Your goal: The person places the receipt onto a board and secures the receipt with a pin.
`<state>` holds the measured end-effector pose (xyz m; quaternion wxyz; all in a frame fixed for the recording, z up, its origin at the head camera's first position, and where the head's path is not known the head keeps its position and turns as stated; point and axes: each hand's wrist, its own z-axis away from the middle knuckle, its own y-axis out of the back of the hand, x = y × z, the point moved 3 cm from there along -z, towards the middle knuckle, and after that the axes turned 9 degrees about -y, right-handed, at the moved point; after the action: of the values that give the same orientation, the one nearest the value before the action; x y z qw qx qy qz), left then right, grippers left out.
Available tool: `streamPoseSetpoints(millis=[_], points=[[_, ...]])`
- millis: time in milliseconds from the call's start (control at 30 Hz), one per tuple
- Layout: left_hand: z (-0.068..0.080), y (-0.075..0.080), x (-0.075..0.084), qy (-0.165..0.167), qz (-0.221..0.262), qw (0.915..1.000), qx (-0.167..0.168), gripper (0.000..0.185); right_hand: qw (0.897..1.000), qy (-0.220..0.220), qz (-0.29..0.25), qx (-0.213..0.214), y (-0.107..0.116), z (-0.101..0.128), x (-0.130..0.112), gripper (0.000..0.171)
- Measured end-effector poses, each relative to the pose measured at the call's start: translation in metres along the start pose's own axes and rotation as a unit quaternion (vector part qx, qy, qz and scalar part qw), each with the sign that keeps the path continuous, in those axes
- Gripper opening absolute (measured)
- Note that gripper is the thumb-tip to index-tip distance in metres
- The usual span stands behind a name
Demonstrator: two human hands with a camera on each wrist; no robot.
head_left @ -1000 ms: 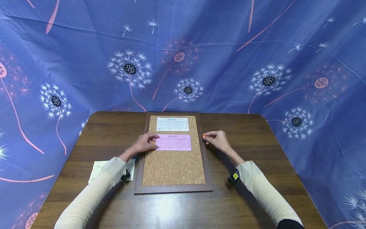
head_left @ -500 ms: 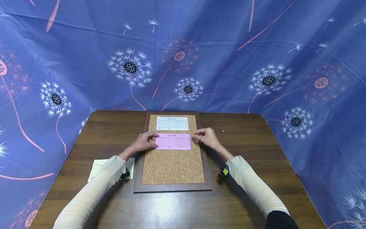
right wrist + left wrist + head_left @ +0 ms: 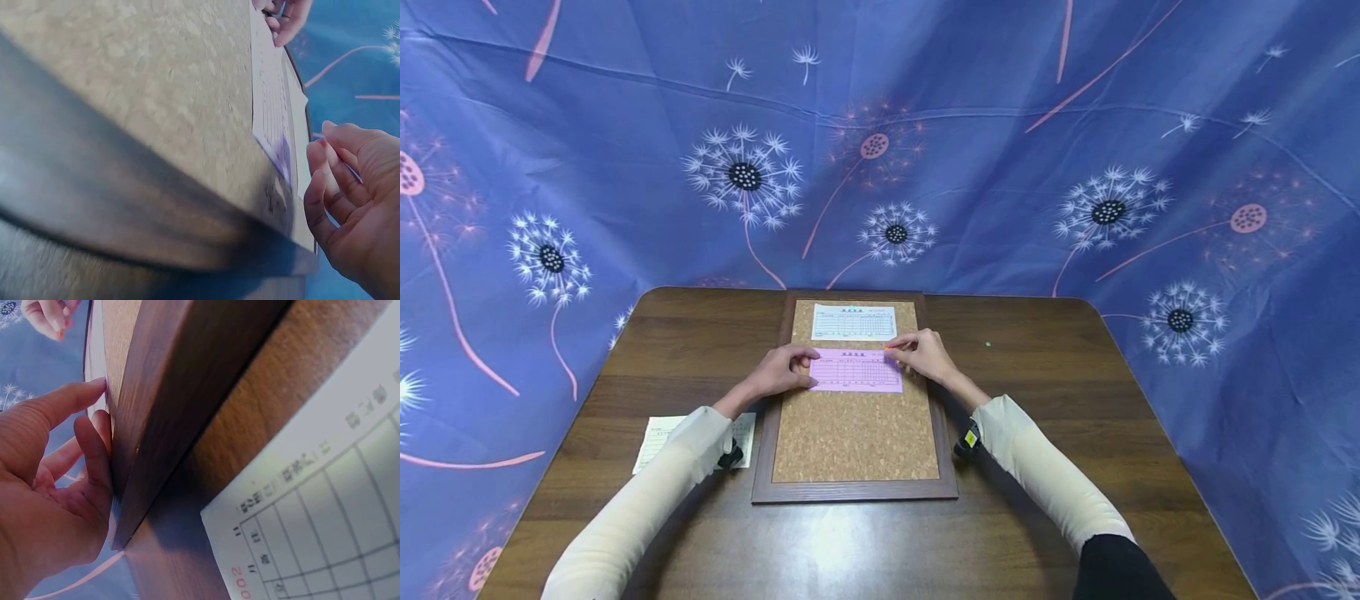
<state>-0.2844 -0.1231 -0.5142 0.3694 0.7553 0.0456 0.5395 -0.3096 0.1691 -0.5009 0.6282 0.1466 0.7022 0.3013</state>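
Note:
A cork board (image 3: 856, 433) in a dark wooden frame lies in the middle of the table. A white slip (image 3: 853, 322) sits at its top, and a pink slip (image 3: 856, 372) lies just below. My left hand (image 3: 782, 372) holds the pink slip's left edge between curled fingers and thumb; the left wrist view shows the fingers (image 3: 75, 400) against the frame (image 3: 181, 394). My right hand (image 3: 921, 353) pinches a small orange pin (image 3: 889, 345) at the pink slip's top right corner. In the right wrist view that hand (image 3: 353, 200) hovers beside the pink slip (image 3: 272, 119).
A pale printed slip (image 3: 655, 442) lies on the brown table (image 3: 1075, 400) left of the board, partly under my left sleeve. A tiny green pin (image 3: 988, 343) lies on the table to the right. Blue dandelion cloth (image 3: 880, 125) hangs behind and around.
My right hand has moved left with the orange pin, from beside the frame to the pink slip's top right corner. The left hand has stayed on the slip.

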Motion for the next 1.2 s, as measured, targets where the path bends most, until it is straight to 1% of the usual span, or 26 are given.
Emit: streamPoseSetpoints(millis=[100,300,400,567,833,1067,1200], points=[[0.0,0.0,-0.001,0.003,0.003,1.0,0.0,0.046,1.0,0.002,0.011,-0.004,-0.009,-0.004,-0.005,0.014],[-0.001,-0.002,-0.002,0.013,0.004,0.9999,-0.002,0.047,0.999,-0.007,0.002,-0.033,-0.029,-0.013,-0.015,0.014],[-0.001,-0.002,-0.003,0.017,0.003,0.9998,-0.004,0.047,0.999,-0.007,0.016,-0.038,-0.038,-0.017,-0.019,0.014],[-0.001,-0.002,-0.004,0.019,-0.003,0.9998,-0.005,0.046,0.998,-0.011,0.06,-0.013,-0.049,-0.024,-0.023,0.014],[-0.002,-0.001,0.001,-0.001,0.003,1.0,-0.001,0.046,0.994,-0.009,0.107,0.025,-0.058,-0.03,-0.025,0.013],[-0.002,0.0,0.0,0.009,0.0,1.0,-0.002,0.045,0.992,-0.025,0.122,0.03,-0.06,-0.03,-0.027,0.014],[-0.001,0.0,-0.001,0.013,-0.003,0.9999,-0.001,0.045,0.992,-0.024,0.122,0.028,-0.061,-0.031,-0.029,0.013]])
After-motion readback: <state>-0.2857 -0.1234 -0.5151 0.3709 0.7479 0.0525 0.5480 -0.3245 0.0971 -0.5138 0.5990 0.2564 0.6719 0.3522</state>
